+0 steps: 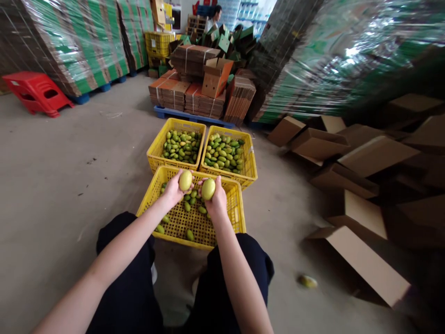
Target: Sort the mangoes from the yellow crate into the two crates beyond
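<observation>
My left hand (172, 192) is closed around a smooth, oval yellow-green fruit (185, 180). In my right hand (219, 202) is a second, similar yellow-green fruit (208, 189), held upright. Both hands are above the near yellow crate (239, 208), side by side with a small gap between them. Several greener fruits (189, 235) lie scattered on its perforated bottom, some hidden by my hands and arms. Behind it, a left yellow crate (151, 158) and a right yellow crate (253, 160) both hold many green and yellowish fruits. The exact kind of fruit cannot be told.
Open cardboard boxes (368, 260) lie heaped on the right. One fruit (307, 281) sits on the floor near them. Flattened cartons (205, 105) are stacked on a blue pallet (174, 114) behind the crates. A red stool (38, 93) stands left. A person (215, 17) is far back.
</observation>
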A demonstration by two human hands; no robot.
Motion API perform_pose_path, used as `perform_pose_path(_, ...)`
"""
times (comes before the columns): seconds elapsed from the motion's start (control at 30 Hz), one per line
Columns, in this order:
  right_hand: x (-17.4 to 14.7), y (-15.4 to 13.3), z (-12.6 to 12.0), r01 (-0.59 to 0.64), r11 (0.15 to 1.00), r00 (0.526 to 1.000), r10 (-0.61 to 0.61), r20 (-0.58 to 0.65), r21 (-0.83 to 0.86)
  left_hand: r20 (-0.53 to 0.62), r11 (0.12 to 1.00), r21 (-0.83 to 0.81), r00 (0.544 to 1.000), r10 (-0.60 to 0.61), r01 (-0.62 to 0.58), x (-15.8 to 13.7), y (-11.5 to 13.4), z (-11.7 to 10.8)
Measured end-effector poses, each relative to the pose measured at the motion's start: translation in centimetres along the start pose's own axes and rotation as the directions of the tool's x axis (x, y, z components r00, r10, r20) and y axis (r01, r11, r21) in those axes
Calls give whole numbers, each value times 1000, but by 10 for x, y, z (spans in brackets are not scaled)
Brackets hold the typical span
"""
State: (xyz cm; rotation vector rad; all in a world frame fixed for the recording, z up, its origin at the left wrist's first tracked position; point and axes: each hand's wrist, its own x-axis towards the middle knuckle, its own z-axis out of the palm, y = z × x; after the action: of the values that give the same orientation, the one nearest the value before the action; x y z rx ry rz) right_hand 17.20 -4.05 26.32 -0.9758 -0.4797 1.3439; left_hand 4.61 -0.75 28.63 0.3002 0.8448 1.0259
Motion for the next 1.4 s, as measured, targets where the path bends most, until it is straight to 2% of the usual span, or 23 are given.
perform_pose_path(0.2,5,5,-5,-22,998,997,26,-67,57,55,999,31,998,-15,13,-4,1,2)
perform_pose_path(0.3,7,4,-7,-89,990,994,95,-46,111,65,1000,-7,998,6,-5,-8,3,4)
perform_pose_path(0.47,3,-3,-4,-201,959,979,203,11,201,135,983,-110,982,-130,146,-11,7,2)
perform_pose_path(0.63,-4,-7,4,-176,967,984,169,54,187,64,971,-230,996,-58,72,-10,3,2)
perform_pose_path(0.83,-1,-5,3,-208,961,976,191,104,183,76,940,-312,990,-120,138,-11,4,6)
perform_pose_path(0.97,2,-2,0,-236,954,972,232,41,186,101,910,-380,985,-139,167,-12,5,6)
perform_pose_path(1.17,4,0,0,-194,959,980,198,-3,208,147,887,-425,981,-127,178,-16,7,2)
perform_pose_path(1.4,0,-6,0,-230,940,972,207,113,252,200,907,-400,978,-53,131,-17,7,0)
